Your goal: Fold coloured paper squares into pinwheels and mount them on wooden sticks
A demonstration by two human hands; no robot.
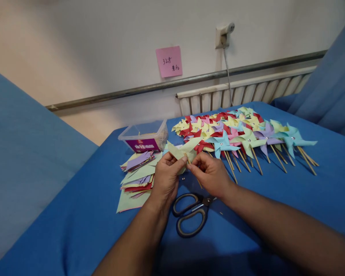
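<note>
Head view: at lower centre the scissors [191, 214] lie just below our wrists. Mid-frame, our left hand [166, 179] and right hand [210, 174] both pinch a pale-green paper pinwheel [181, 150]; we should keep its stick [199, 183] steady. Paper squares [135, 178] sit left, box [145, 135] and finished pinwheels [241, 132] beyond

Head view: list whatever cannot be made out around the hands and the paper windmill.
- Windmill centre and stick: covered by left hand and right hand, head view.
- Scissors blades: hidden under the right wrist.
- Pink note writing: too small to read.
- Plastic box contents: blurred through its wall.
- Paper stack: right part behind the left hand.
</note>
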